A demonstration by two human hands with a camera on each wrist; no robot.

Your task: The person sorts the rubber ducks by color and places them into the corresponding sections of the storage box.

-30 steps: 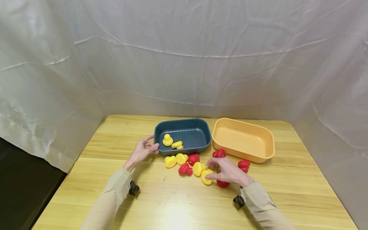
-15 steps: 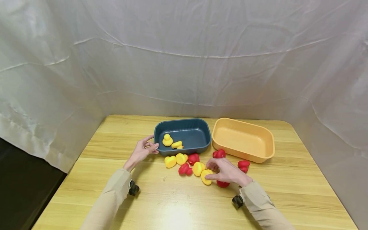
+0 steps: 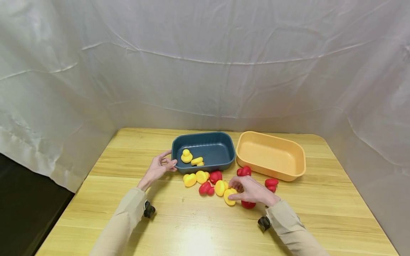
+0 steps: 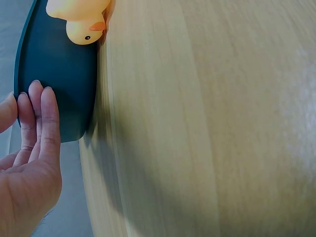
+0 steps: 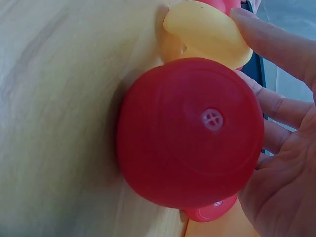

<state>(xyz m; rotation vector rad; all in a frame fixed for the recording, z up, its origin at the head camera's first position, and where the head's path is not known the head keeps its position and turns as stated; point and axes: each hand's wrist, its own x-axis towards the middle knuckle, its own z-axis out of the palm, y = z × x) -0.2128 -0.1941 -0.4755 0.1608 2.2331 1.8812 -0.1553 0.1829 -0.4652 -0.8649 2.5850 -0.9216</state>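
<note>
My left hand (image 3: 157, 170) holds the near left corner of a dark blue rectangular bin (image 3: 224, 164), thumb at the rim and fingers along the outer wall (image 4: 74, 98). Inside the bin sit two yellow rubber ducks, one upright (image 3: 186, 156) and one tipped over (image 3: 197, 161). My right hand (image 3: 253, 190) is over the pile in front, its thumb and fingers around a yellow rubber duck (image 5: 210, 34) that lies on the table. Close by the palm, a red rubber duck (image 5: 190, 133) shows its round base with a small valve.
An orange-yellow bin (image 3: 272, 153) with nothing inside stands right of the blue one. Several yellow and red ducks lie before the bins, among them a yellow duck (image 3: 190, 180), a red duck (image 3: 206, 188) and another red duck (image 3: 271, 184). A pale curtain (image 3: 205, 89) hangs behind the wooden table (image 3: 179, 227).
My right wrist has shifted very slightly left while the fingers stay at the same yellow duck. The left hand, the bins and the other ducks have not moved.
</note>
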